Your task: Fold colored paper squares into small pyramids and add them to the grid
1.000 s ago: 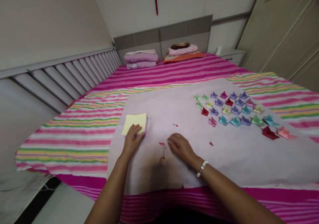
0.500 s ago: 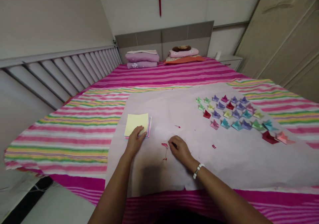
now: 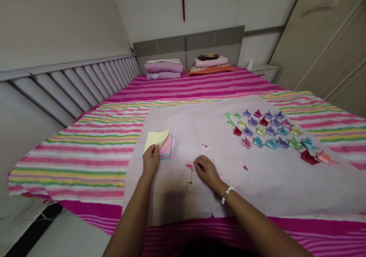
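My left hand (image 3: 151, 161) pinches the lower right corner of a yellow paper sheet (image 3: 155, 137). That corner is lifted and bent over to the left, baring a pink sheet on the stack of coloured paper (image 3: 167, 147). My right hand (image 3: 208, 173), with a white bead bracelet (image 3: 227, 195) on its wrist, rests on the large pale sheet (image 3: 177, 120). Its fingers are curled closed, and anything inside them is hidden. Just left of its fingertips lies a pink-red scrap (image 3: 189, 166), with a thin red bit (image 3: 190, 182) below.
Several small folded paper pieces (image 3: 271, 131) in many colours stand in rows at the right of the pale sheet. Red scraps lie ahead of my right hand (image 3: 204, 145) and to its right (image 3: 246, 168). Folded bedding (image 3: 163, 67) sits by the headboard; a rail (image 3: 74, 64) runs along the left.
My left hand, which lay flat on the stack, has taken the yellow sheet's corner and raised it, pulling left, so pink shows beneath. My right hand stays where it was.
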Demonstrator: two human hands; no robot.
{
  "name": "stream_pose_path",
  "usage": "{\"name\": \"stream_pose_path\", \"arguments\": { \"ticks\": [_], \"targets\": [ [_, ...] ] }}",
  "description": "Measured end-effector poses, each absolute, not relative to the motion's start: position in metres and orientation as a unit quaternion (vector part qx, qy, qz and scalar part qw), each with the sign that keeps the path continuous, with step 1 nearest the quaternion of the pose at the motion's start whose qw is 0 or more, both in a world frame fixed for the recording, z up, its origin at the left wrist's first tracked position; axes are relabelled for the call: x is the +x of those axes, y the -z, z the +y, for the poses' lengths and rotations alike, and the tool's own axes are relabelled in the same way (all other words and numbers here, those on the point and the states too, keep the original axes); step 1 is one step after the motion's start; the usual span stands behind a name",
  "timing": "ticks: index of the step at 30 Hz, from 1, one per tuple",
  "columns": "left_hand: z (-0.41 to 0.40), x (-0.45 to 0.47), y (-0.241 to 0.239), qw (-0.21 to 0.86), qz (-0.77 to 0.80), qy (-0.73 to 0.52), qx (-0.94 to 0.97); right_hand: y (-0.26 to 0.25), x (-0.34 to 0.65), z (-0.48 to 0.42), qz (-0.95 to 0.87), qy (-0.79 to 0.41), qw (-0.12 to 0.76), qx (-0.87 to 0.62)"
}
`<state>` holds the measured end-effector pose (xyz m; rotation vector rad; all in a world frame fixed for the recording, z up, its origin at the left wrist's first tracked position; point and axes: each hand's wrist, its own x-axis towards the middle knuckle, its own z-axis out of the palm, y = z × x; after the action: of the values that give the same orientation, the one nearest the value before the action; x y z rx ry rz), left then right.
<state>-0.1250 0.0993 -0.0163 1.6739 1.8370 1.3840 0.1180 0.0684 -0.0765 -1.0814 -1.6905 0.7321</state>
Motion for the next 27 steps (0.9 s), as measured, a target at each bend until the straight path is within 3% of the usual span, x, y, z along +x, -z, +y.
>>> {"name": "stream_pose_path", "arguments": {
  "ticks": [7, 10, 12, 18, 21, 27],
  "targets": [
    [0.056, -0.085, -0.007, 0.071, 0.556, -0.490, 0.668, 0.040, 0.109, 0.058, -0.606, -0.434, 0.497, -0.444],
    [0.034, -0.057, 0.001, 0.061, 0.429, -0.375, 0.819, 0.020, 0.108, 0.051, -0.456, -0.660, 0.489, -0.343],
    [0.022, -0.039, 0.009, 0.053, 0.388, -0.327, 0.860, 0.010, 0.111, 0.044, -0.358, -0.740, 0.496, -0.281],
    [0.001, -0.012, 0.010, 0.091, 0.352, -0.293, 0.885, 0.001, 0.129, 0.027, -0.245, -0.768, 0.519, -0.285],
    [-0.006, -0.014, -0.004, 0.142, 0.358, -0.371, 0.845, 0.000, 0.140, 0.023, -0.222, -0.770, 0.522, -0.291],
    [0.004, -0.031, -0.025, 0.273, 0.547, -0.530, 0.588, -0.010, 0.157, 0.013, -0.235, -0.749, 0.531, -0.317]
  ]
}}
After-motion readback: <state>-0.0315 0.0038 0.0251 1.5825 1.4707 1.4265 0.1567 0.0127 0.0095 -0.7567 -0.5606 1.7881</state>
